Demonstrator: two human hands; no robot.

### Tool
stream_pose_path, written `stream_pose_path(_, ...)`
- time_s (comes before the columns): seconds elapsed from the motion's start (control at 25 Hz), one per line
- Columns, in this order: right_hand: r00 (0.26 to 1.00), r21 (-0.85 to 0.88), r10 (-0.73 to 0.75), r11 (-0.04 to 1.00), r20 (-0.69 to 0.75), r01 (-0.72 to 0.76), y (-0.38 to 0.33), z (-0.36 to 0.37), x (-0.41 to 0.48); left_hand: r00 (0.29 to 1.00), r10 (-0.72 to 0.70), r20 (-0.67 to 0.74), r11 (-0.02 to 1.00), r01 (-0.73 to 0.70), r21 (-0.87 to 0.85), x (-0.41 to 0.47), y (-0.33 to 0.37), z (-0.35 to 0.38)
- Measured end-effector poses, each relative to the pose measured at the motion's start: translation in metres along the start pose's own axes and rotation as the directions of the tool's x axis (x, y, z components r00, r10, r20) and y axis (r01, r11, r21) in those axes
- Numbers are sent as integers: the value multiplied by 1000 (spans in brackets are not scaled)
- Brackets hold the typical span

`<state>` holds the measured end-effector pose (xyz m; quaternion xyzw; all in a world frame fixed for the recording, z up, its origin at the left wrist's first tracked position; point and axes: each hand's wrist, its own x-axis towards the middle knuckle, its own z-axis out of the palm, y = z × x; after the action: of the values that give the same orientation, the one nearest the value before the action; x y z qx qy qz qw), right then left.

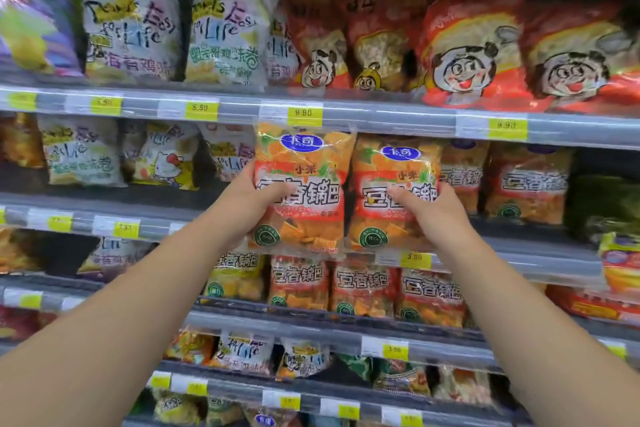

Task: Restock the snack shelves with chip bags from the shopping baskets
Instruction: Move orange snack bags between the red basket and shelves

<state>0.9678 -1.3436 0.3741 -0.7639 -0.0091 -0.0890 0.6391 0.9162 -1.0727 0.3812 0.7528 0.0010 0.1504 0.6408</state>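
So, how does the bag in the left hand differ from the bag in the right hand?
The left bag is held higher: its top reaches the price tag on the rail above, while the right bag stays below that rail. The left hand grips the left bag at its left edge; the right hand grips the right bag at its right edge. Both are upright, with the same orange print and blue oval logo.

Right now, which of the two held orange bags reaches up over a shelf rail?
The left bag, gripped by the left hand: its top overlaps the rail beside the 9.90 tag; the right bag stops below it.
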Motion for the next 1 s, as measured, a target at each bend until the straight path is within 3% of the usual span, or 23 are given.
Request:
stream_pose_path(0.2, 998, 21, 59, 998, -25, -58, -3, 10, 24, 999, 54, 7, 999, -54, 1, 13, -15, 2)
stream_pose_path(0.48, 995, -12, 95, 995, -43, -95, -7, 29, 35, 977, 31, 211, 999, -36, 21, 32, -23, -8)
stream_pose_path(0.84, 992, -17, 99, 995, -84, -100, -9, 36, 33, 991, -34, 132, 996, 44, -76, 47, -29, -11)
stream_pose_path(1.0, 991, -21, 100, 994, -91, -103, -9, 42, 35, 989, -146, 9, 986, 146, -81, 71, -23, -10)
